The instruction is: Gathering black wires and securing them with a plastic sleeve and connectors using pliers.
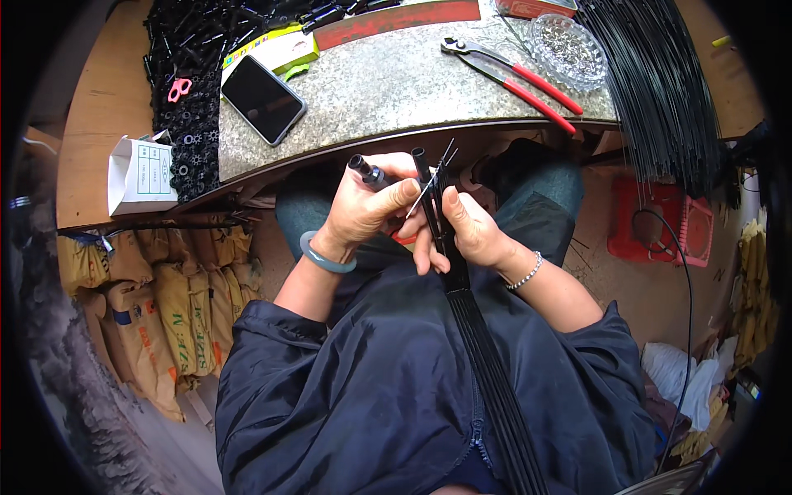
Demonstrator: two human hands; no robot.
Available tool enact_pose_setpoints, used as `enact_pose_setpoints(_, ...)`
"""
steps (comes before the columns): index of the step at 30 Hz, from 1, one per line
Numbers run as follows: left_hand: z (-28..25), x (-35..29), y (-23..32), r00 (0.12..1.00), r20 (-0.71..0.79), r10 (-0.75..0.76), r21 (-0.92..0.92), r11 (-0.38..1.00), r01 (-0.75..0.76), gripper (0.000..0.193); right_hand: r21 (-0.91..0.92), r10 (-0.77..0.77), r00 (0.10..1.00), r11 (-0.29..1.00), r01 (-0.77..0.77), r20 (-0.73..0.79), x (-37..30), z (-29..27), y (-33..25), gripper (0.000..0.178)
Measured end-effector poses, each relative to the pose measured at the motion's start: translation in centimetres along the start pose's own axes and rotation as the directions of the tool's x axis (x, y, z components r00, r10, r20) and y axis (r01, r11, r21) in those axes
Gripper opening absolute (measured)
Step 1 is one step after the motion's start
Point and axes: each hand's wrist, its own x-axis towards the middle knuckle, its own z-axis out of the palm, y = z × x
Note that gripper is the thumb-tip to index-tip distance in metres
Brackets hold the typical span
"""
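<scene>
Both hands meet just below the table edge, over my lap. My left hand (363,210) is curled around a short black tube (364,171) whose open end pokes up past my thumb, and a jade-coloured bangle (323,257) sits on that wrist. My right hand (466,227) is closed around a bundle of thin black rods (487,363) — the bundle runs from between my fingers down across my dark jacket (371,396) toward the lower edge of the view. A few rod tips and a second black tube end (419,155) stick up above my fingers; a thin silvery piece crosses between the two hands, too small for me to tell what it is. A beaded bracelet (525,271) circles my right wrist.

Ahead lies the speckled stone tabletop (388,91), with a dark phone (263,99) on it, red-handled pliers (516,78) and a clear glass dish (567,49). A heap of small black parts (186,99) covers the left side, pink scissors (179,88) resting on it, and a small white box (140,175) stands beside it. A thick sheaf of long black rods (660,91) hangs over the right end — well apart from my hands. Yellow sacks (157,305) are stacked on the floor at my left.
</scene>
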Motion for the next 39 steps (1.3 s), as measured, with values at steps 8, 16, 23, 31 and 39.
enact_pose_setpoints(8, 1.0, -1.2, 1.5, 0.945, -0.218, 0.245, 0.251, 0.949, -0.189, 0.025, 0.011, 0.025, 0.983, 1.0, -0.023, -0.181, -0.4, 0.3, 0.6, 0.068)
enact_pose_setpoints(16, 1.4, -1.4, 2.6, 0.964, -0.078, 0.254, 0.139, 0.96, -0.242, 0.039, -0.009, -0.002, 0.987, 1.0, 0.0, -0.162, -0.3, 0.5, 0.3, 0.067)
enact_pose_setpoints(23, 2.4, 2.3, 4.1, 0.978, -0.163, 0.128, -0.202, 0.966, -0.16, 0.034, -0.106, 0.019, 0.986, 0.994, -0.037, -0.166, -0.2, 1.2, 0.0, 0.068)
enact_pose_setpoints(31, 2.1, 3.0, 3.7, 1.0, -0.012, -0.01, -0.138, 0.99, 0.008, 0.044, -0.108, 0.015, 0.979, 0.993, -0.038, -0.205, -0.1, 1.1, -0.1, 0.068)
enact_pose_setpoints(39, 3.0, 3.0, 4.0, 0.993, -0.115, 0.016, 0.001, 1.0, -0.016, 0.046, -0.092, 0.015, 0.979, 0.995, -0.035, -0.205, 0.0, 0.7, -0.2, 0.069)
